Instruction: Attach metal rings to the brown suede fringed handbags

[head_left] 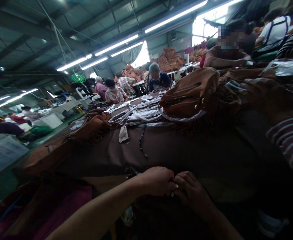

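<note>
At the near edge of the table, my left hand is closed, with its fingers curled and the thumb side toward the right. My right hand meets it there, fingers bent and pressed together. Between the fingertips glint small gold-coloured metal bits; what they belong to is lost in the dark below. Beyond my hands lies a dark brown cloth surface. On it rest a black strip and a small pale tag.
A brown fringed bag stands beyond, beside white wrapped straps. More brown bag pieces lie to the left. A co-worker's hand with a striped sleeve reaches in from the right. Several people work farther back.
</note>
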`<state>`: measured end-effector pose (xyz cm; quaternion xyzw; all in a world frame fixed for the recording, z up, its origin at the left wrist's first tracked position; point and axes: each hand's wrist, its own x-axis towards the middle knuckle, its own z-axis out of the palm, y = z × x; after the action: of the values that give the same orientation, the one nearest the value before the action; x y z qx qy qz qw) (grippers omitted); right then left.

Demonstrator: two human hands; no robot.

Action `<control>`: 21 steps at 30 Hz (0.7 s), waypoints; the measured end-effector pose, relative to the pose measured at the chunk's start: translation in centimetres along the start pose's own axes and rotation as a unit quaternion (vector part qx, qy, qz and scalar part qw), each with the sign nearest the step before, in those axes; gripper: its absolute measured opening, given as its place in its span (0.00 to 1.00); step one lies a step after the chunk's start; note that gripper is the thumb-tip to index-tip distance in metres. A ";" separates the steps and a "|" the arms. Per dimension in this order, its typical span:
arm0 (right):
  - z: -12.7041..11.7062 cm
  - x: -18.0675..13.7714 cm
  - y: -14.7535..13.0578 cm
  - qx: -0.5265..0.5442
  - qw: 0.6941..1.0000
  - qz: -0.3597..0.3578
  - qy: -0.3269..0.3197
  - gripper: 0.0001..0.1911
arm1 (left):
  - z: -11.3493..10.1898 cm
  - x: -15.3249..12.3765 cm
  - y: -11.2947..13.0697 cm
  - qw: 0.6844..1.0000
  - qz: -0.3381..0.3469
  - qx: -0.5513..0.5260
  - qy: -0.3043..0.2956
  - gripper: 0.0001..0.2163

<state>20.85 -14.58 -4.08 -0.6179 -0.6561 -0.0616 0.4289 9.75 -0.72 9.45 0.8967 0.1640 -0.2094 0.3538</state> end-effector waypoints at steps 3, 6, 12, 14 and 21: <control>0.3 -0.1 0.1 -0.003 1.000 -0.008 0.009 0.11 | 0.2 0.1 0.0 1.000 -0.008 -0.019 0.021 0.09; 0.4 -0.1 0.0 -0.011 1.000 0.004 0.001 0.12 | 0.4 0.4 -1.2 0.993 -0.028 -0.080 0.087 0.13; 0.6 -0.3 0.2 -0.041 0.999 -0.007 0.016 0.15 | 0.8 1.1 -3.2 0.983 -0.084 -0.149 0.073 0.16; 0.6 -0.4 0.3 -0.041 0.999 -0.007 0.016 0.15 | 0.9 1.2 -3.3 0.977 -0.082 -0.186 0.069 0.15; 0.8 -0.6 0.4 -0.048 0.999 -0.005 0.007 0.14 | 1.3 1.8 -3.7 0.970 -0.086 -0.219 0.060 0.16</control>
<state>20.70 -14.46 -5.13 -0.6344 -0.6521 -0.0994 0.4030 9.30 1.18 5.64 0.7907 0.3037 -0.1435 0.5118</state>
